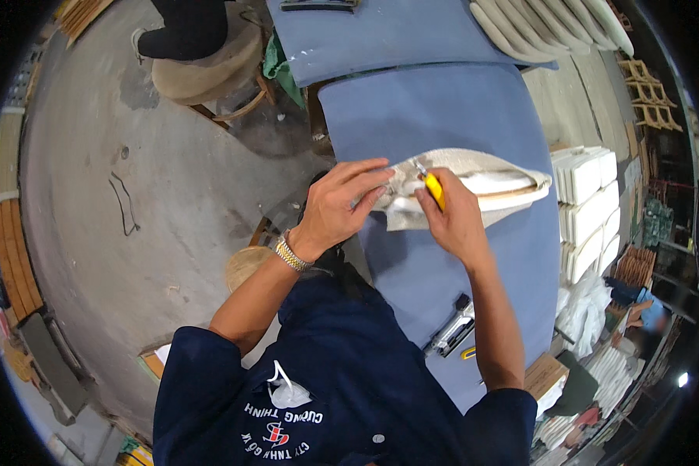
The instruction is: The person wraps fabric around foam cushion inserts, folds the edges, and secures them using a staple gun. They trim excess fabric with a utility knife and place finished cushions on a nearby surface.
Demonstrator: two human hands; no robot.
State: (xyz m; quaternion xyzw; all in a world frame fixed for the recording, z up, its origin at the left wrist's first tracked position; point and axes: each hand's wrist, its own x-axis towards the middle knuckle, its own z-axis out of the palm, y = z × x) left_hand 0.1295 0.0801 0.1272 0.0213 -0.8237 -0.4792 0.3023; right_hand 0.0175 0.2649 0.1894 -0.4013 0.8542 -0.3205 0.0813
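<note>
Two bare hands work over an oval upholstery panel of beige fabric, white padding and a pale rim [512,200], which lies across the middle of a table covered in smooth blue cloth [412,101], its right end reaching the table's right edge. The right hand [458,213] has its fingers wrapped around a yellow-handled utility knife [434,191], the metal tip pointing away and to the left, over the panel's open fabric. The left hand [346,198], below a silver-and-gold metal wristband [291,252], is at the panel's left end, with a narrow gap between thumb and fingers; whether they pinch the fabric cannot be told. Nearer the wearer, a silver-and-black staple gun [452,326] lies by the table's left edge, with a small yellow object [467,353] just beside it. Beyond the table's right edge stand stacks of white, flat cushions [586,210]; at its far right corner sits a row of curved, cream-coloured pads [536,27]. A round stool with a beige top [202,78] stands on the grey floor [93,194], well apart from the table's left edge.
</note>
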